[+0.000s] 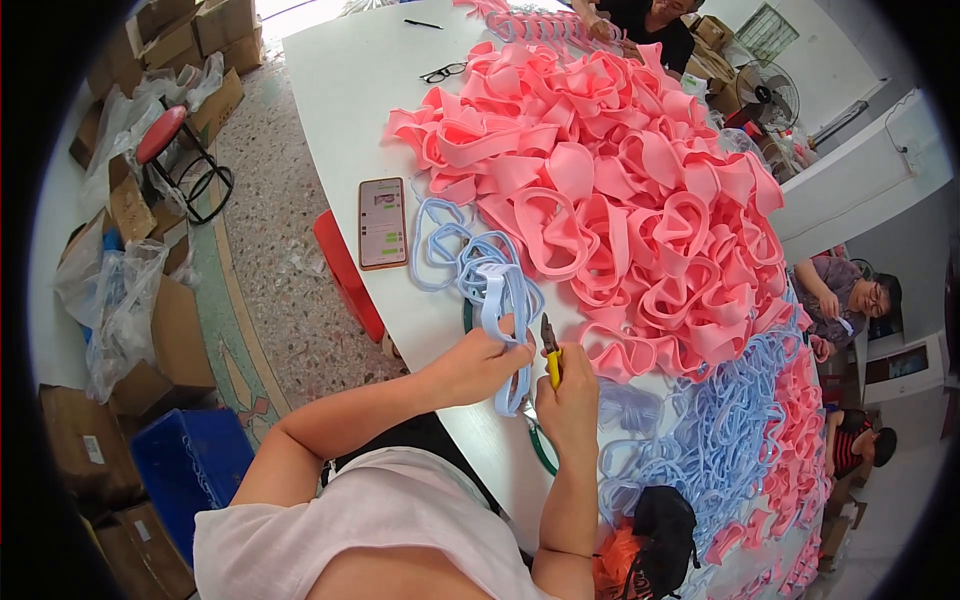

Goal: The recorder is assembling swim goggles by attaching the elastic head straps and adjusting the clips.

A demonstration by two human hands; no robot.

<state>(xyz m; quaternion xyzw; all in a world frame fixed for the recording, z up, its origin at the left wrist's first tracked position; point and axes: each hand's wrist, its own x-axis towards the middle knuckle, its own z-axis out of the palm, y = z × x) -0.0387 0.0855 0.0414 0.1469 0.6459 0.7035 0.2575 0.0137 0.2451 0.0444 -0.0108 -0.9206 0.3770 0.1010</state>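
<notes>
– What do you see from over there?
– On my feed, the left grip is clamped on blue bands over the tabletop; the right grip is wrapped round yellow-handled pliers just beside them, near the pink loops

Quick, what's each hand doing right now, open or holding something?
Left hand: closed, holding pale blue straps.
Right hand: closed, holding yellow-handled pliers.

Phone: text too small to read
Pliers: handles partly hidden in right hand
Far worker: head cut off
</notes>
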